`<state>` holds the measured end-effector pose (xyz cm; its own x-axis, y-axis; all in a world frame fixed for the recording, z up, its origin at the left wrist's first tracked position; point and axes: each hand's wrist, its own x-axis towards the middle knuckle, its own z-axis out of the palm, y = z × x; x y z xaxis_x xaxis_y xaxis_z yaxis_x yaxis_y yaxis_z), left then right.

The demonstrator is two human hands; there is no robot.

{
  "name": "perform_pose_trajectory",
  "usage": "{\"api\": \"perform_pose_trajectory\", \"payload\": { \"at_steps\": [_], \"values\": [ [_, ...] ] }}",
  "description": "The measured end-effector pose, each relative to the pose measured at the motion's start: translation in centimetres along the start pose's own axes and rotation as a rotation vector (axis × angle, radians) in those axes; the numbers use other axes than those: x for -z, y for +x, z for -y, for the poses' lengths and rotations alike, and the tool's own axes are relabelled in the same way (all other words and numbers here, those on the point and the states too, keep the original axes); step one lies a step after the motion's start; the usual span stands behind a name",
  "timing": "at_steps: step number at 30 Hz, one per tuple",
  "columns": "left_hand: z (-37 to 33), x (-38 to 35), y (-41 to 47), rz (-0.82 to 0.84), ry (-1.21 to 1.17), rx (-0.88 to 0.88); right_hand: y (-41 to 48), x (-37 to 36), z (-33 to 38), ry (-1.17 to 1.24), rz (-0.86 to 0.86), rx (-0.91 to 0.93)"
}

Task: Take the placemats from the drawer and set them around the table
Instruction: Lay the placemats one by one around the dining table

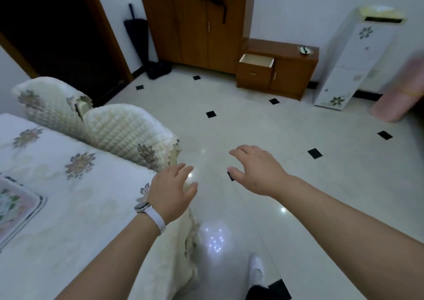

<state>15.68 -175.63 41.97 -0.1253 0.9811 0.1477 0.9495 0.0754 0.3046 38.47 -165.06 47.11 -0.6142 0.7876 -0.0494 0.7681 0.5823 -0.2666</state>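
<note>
White quilted cloth covers the surface (75, 208), where one floral placemat (13, 210) lies at its left edge. Both the left hand (171, 192) and right hand (257, 171) hover empty, fingers spread. The drawer (257, 61) stands open across the floor; more mats probably remain to fetch.

This is a home, a dining or living room. At lower left a table (75, 208) lies under a quilted floral cloth, with two chairs (128, 132) in matching quilted covers beside it. The floor (263, 125) is glossy white tile with small black diamond insets. At the top stand a tall wooden cabinet (195, 22) and a low side cabinet (286, 72) with its drawer (257, 61) open. A folded umbrella (137, 33) leans in the corner, and a flowered white standing air conditioner (353, 63) stands at upper right.
</note>
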Motion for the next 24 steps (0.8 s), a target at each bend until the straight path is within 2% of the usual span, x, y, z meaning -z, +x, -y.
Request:
{"api": "perform_pose_trajectory", "payload": {
  "at_steps": [6, 11, 17, 24],
  "values": [
    [-3.8, -0.1, 10.2, -0.036, 0.068, 0.065, 8.7, 4.4, -7.4, -0.017, 0.01, 0.113],
    [-4.9, -0.4, 16.5, -0.059, 0.101, 0.097, 14.8, 6.2, -9.8, -0.014, 0.012, 0.182],
    [-2.2, -0.9, 24.0, -0.102, 0.103, 0.139, 23.8, 6.5, -11.3, -0.038, 0.033, 0.244],
    [5.6, -2.4, 35.0, -0.111, 0.055, 0.216, 37.9, 6.7, -10.8, -0.108, 0.067, 0.297]
  ]
}}
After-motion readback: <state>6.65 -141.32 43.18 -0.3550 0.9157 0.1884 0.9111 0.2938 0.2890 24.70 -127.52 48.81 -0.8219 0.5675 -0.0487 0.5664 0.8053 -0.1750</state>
